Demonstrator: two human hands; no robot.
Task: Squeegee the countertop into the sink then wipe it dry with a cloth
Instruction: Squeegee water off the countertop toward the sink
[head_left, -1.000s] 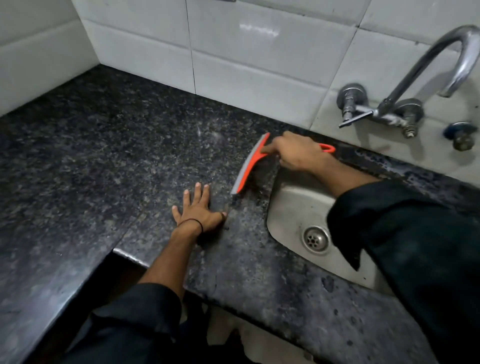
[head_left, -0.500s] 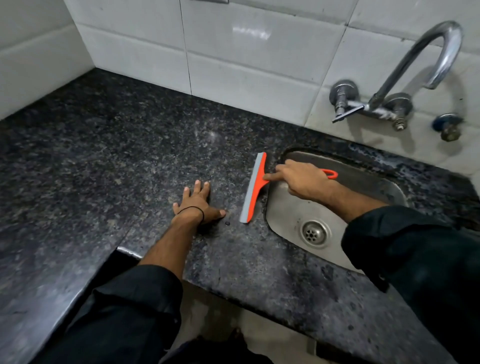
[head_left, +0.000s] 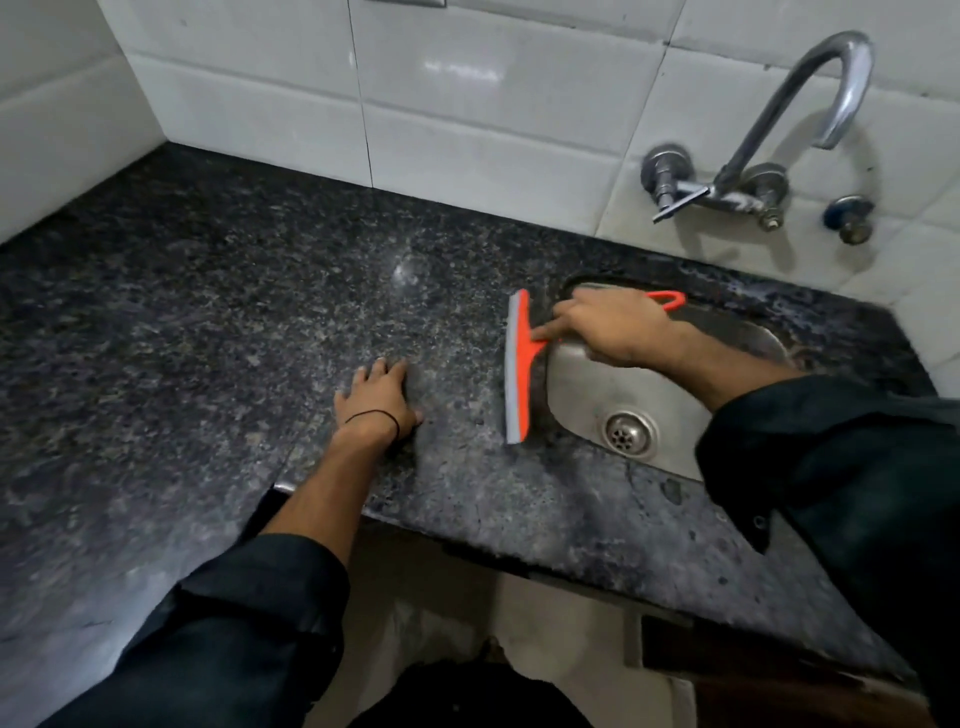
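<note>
An orange squeegee (head_left: 521, 374) with a grey rubber blade stands on the dark speckled granite countertop (head_left: 208, 322), its blade along the left rim of the steel sink (head_left: 587, 384). My right hand (head_left: 615, 327) is shut on its handle, the forefinger stretched toward the blade, and reaches over the basin. The handle's orange loop sticks out behind the hand. My left hand (head_left: 379, 397) lies flat on the counter to the left of the squeegee, fingers slightly apart and holding nothing. No cloth is in view.
A curved metal tap (head_left: 810, 104) with valves is mounted on the white tiled wall above the sink. The drain (head_left: 629, 433) sits in the basin's near part. The counter's front edge steps back under my left forearm. White tiles meet the counter at the back and left.
The squeegee has slid right and toward me across the counter, and its blade has turned to lie along the sink's left rim. My left hand has stayed flat in place.
</note>
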